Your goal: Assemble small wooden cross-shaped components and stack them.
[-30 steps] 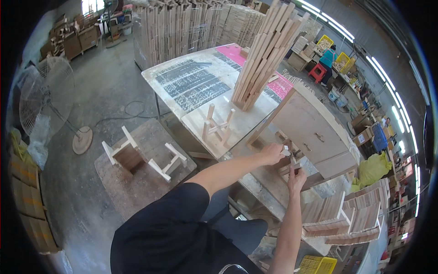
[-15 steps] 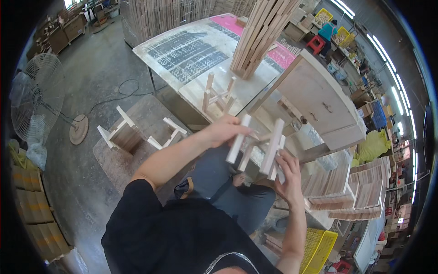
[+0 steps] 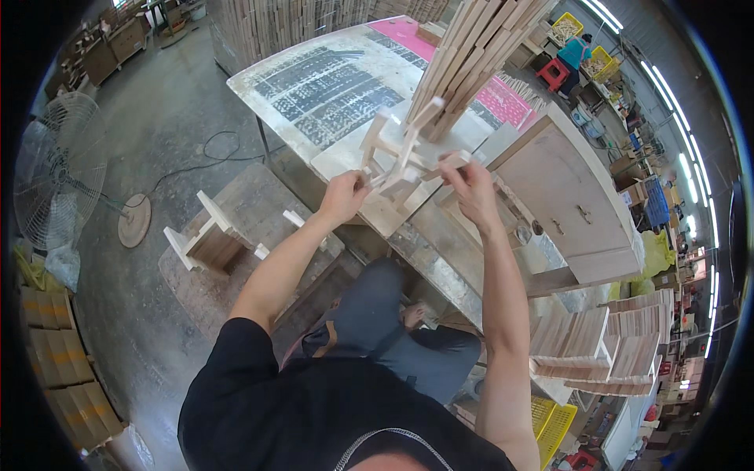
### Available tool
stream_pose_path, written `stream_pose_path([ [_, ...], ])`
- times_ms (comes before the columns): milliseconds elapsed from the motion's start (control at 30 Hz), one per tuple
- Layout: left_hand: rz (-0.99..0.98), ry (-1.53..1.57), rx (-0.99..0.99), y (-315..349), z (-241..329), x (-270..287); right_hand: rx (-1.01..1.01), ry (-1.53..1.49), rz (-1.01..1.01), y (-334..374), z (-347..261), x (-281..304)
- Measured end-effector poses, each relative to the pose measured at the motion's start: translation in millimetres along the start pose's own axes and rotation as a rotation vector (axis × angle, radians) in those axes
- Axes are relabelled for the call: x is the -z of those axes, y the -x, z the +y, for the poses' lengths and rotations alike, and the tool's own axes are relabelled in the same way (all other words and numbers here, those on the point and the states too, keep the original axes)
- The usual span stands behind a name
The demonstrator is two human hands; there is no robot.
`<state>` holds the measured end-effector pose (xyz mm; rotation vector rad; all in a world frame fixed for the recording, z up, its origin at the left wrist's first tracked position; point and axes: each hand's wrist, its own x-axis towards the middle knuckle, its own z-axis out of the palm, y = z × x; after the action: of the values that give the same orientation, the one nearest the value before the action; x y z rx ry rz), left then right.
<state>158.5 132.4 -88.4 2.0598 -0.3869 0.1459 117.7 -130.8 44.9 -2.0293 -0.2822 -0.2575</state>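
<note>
A small pale wooden frame with crossed rails and legs is tilted over the table's near corner, slightly smeared by motion. My left hand pinches one leg end of it at the left. At its right side my right hand grips another leg end. A similar wooden frame stands on the table just behind, partly covered by the held one. Lower down on the left, a wooden stool-like frame lies on a dusty board, and another piece beside it is partly hidden by my left forearm.
The worktable carries a tall bundle of wood strips. At its right stands a wooden cabinet-like box, with stacked slats and a yellow crate nearer me. A floor fan is far left. Another person sits in the distance.
Both hands have carried the wooden frame away from above my lap, forward over the table corner. The frame has turned, and my right hand has moved up and farther from my body.
</note>
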Motion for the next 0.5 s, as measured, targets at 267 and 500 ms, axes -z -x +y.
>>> stream_pose_path([
  [267,-0.046,-0.003,-0.100,1,-3,15,-0.153,-0.060,-0.130,-41,6,1],
  [500,-0.132,0.302,-0.073,14,-4,11,-0.161,0.088,-0.227,-27,58,-29],
])
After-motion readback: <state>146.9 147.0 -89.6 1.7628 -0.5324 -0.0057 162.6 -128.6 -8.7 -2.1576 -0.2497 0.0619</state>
